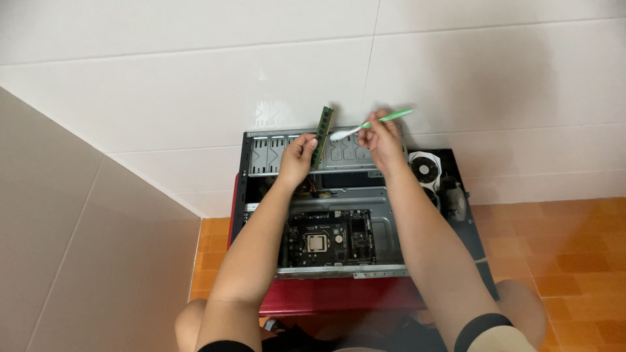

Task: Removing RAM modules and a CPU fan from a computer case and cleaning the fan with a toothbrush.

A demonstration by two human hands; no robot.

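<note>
- one memory stick [322,133], green and narrow, stands nearly upright just above the middle of the frame; your left hand [298,156] grips its lower end, fingers curled tight around it, thumb side toward the stick.
- one toothbrush [372,124] with a green and white handle slants up to the right; your right hand [381,140] pinches the handle near its middle with fingers pressed together, and the white bristle head points left, ending just beside the stick's upper half.
- whether the bristles touch the stick you cannot tell from here; they sit very close.
- one open computer case [391,228], grey metal inside, lies flat below both hands in the centre of the frame, resting on something red at its lower edge.
- one black motherboard [329,238] sits in the case at lower centre, with one square silver processor socket [317,244] near its middle.
- your two forearms run up from the bottom of the frame and cover parts of the case's left and right edges.
- right of centre, on a black panel [473,231] beside the case, lies one white and black fan unit [425,169], with a darker round part [454,203] just below it.
- white wall tiles [163,98] fill the upper frame; orange floor tiles [567,261] show at lower right and a strip at lower left.
</note>
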